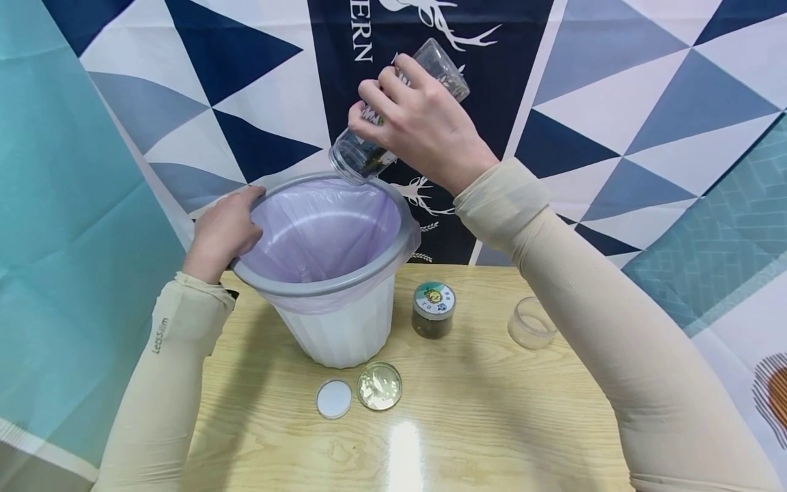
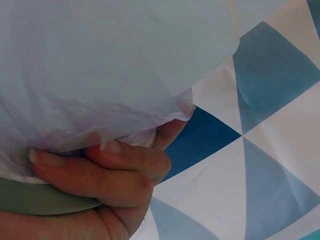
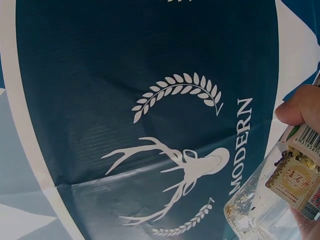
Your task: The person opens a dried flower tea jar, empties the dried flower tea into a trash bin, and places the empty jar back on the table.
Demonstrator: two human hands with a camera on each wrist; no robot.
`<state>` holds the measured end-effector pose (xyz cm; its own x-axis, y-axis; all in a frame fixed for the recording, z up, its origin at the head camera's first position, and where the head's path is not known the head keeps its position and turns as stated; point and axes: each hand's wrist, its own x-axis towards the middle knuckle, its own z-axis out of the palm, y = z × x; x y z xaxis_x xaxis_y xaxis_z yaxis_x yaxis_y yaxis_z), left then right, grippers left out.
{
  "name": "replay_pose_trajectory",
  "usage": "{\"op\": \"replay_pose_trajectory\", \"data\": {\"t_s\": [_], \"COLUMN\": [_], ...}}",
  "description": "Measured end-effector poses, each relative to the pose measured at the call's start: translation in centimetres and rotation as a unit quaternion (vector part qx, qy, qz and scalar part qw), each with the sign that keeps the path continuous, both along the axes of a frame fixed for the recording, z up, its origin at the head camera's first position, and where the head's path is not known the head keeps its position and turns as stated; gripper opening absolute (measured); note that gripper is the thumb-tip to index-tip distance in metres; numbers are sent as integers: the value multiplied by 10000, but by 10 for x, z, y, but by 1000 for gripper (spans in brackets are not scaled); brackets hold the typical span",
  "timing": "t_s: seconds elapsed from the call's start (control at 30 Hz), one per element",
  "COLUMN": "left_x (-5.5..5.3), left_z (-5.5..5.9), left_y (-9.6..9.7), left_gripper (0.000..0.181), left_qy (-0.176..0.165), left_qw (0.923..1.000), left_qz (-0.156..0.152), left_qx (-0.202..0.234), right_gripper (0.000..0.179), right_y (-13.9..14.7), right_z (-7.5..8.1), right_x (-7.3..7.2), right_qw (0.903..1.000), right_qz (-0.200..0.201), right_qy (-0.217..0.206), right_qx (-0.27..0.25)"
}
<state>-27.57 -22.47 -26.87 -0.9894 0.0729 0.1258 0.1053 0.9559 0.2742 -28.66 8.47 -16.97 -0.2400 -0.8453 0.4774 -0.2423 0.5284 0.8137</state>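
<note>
In the head view my left hand point(image 1: 223, 231) grips the grey rim of a white trash bin point(image 1: 344, 331) lined with a thin purple bag point(image 1: 326, 229). The left wrist view shows its fingers curled under the rim, against the bag's overhang. My right hand point(image 1: 424, 116) holds a clear plastic jar point(image 1: 438, 61) around its middle, tilted mouth down, with the uncapped mouth close over the bin's back rim. Dark bits lie inside near the mouth. In the right wrist view the jar point(image 3: 255, 210) carries a printed label, and small crumbs cling near its base.
On the wooden table point(image 1: 479, 424), a small lidded jar point(image 1: 434, 311) with dark contents stands right of the bin. A clear plastic ring-shaped piece point(image 1: 531, 324) lies farther right. A gold-toned lid point(image 1: 379, 386) and a white disc point(image 1: 334, 399) lie in front. Patterned cloth point(image 1: 590, 102) hangs behind.
</note>
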Motion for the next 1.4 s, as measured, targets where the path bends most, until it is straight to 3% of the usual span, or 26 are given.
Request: {"op": "replay_pose_trajectory", "data": {"t_s": [0.73, 1.13, 1.4], "left_x": [0, 1, 1], "left_z": [-2, -2, -3], "left_y": [-2, -3, -1], "left_gripper": [74, 74, 74], "left_qy": [-27, -6, -80], "left_qw": [10000, 10000, 9999], "left_qz": [16, 52, 83], "left_qx": [59, 84, 33], "right_gripper": [44, 56, 49], "right_y": [-3, -4, -3], "right_z": [3, 7, 2], "right_x": [-2, -1, -3], "right_qw": [9986, 9957, 9948], "right_qz": [-16, -202, 68], "right_qy": [50, 82, 297], "right_qx": [521, 896, 973]}}
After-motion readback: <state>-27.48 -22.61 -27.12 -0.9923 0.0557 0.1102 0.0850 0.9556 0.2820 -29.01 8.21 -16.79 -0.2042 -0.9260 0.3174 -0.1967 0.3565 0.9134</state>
